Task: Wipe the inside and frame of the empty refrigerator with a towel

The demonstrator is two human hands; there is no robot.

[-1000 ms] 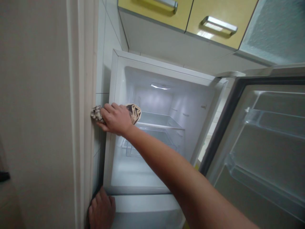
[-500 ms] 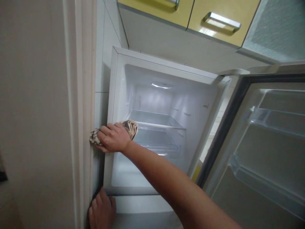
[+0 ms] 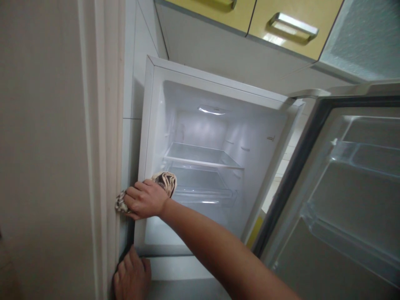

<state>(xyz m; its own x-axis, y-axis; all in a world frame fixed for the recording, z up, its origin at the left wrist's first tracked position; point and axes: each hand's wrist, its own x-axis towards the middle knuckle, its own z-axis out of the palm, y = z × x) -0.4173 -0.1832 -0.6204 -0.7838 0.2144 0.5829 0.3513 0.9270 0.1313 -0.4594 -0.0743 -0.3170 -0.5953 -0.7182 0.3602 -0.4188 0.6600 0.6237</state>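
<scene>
My right hand [image 3: 144,200] is closed on a beige patterned cloth [image 3: 165,181] and presses it against the left front edge of the open white fridge [image 3: 150,104], low down near the bottom of the upper compartment. The cloth sticks out on both sides of my fingers. My left hand [image 3: 133,275] rests flat with fingers stretched out on the top left corner of the lower fridge door, below the open compartment. Inside, a glass shelf [image 3: 203,156] and a clear drawer show, with nothing on them.
The fridge door [image 3: 343,200] stands open at the right, with clear door bins. A white door frame [image 3: 106,146] and tiled wall sit close on the left. Yellow cupboards with metal handles [image 3: 293,25] hang above.
My right hand has slid the cloth down the fridge's left front edge, from shelf height to near the compartment's bottom. My left hand has stayed on the lower door.
</scene>
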